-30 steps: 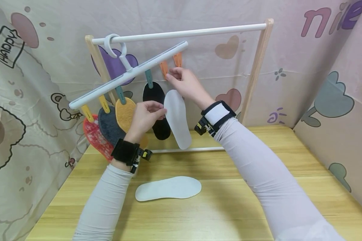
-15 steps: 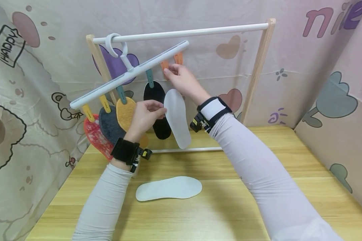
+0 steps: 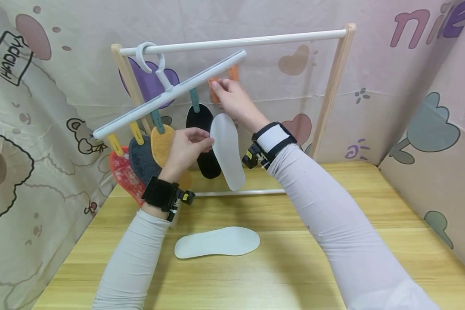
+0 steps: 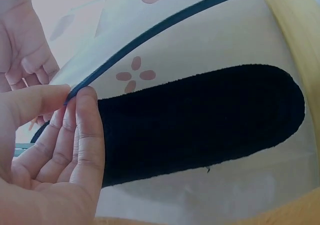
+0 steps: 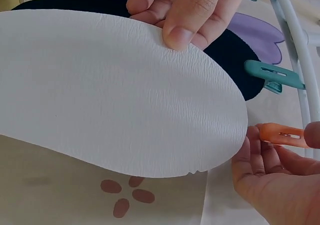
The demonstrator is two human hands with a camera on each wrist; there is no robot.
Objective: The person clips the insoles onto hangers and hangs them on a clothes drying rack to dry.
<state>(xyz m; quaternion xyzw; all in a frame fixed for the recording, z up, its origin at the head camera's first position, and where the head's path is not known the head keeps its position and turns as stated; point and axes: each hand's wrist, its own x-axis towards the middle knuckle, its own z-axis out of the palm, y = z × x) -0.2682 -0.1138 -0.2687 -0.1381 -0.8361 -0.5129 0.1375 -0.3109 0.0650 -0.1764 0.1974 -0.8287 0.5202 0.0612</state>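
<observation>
My left hand (image 3: 190, 146) pinches the edge of a white insole (image 3: 227, 150) between thumb and fingers and holds it upright. Its dark edge shows in the left wrist view, with a black insole (image 4: 210, 125) behind. My right hand (image 3: 234, 101) pinches an orange clip (image 3: 214, 90) just above the white insole's top. In the right wrist view, the thumb lies on that clip and the fingers curl behind it; the insole's rounded end is beside them, outside the clip. A second orange clip (image 3: 234, 73) hangs beyond, with nothing in it.
A tilted white hanger (image 3: 139, 111) hooks on the rack's top bar (image 3: 236, 43). Yellow and teal clips on it hold a red insole (image 3: 127, 174), a grey insole (image 3: 142, 159), a yellow insole (image 3: 161, 142) and the black one. Another white insole (image 3: 217, 243) lies on the table (image 3: 294, 275).
My right hand has moved up slightly, and its thumb now lies higher on the orange clip. The hanger has shifted a little right, its right end slightly higher. My left hand stays in place.
</observation>
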